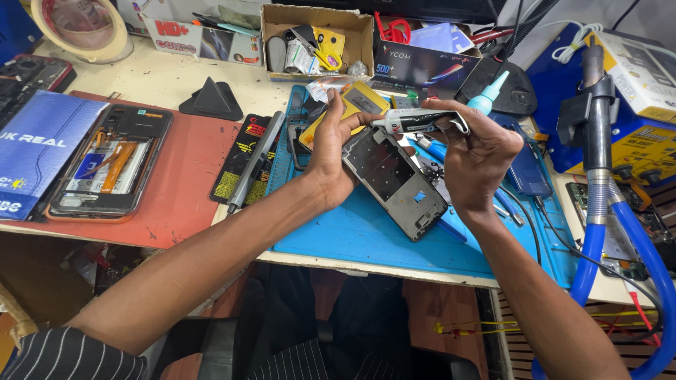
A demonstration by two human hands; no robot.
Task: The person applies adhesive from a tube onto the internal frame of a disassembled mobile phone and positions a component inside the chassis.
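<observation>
Held between both hands is a phone frame [394,179], tilted above the blue mat [366,236] at mid counter. Left hand [336,144] grip: closed round the frame's upper-left edge, thumb laid across the top corner. Right hand [473,151] grip: closed on a glue tube [422,122] w/ pale blue nozzle [487,93]; the tube is held roughly level over the frame's top end, nozzle pointed up-right, away from the frame. Whether the right fingers also steady the frame's far edge cannot be told; that side is hidden.

Step in hand, as judged: adhesive prep on the bare frame, tube readied but not yet applied, since the nozzle is not aimed at the frame. No bead is seen on the frame, though fine detail is too small to confirm.

Next move, as judged, calls for: tube turned nozzle-down, tip brought to the frame's rim, light even squeeze, frame kept steady by the left hand.

Noted nearby: opened phone [109,165] w/ orange flex cables on the red mat [183,190], left; metal tool [255,165] beside the blue mat; cardboard box [317,39] of small parts behind; blue hose [598,246] at right. Counter [158,77] surface stained.
</observation>
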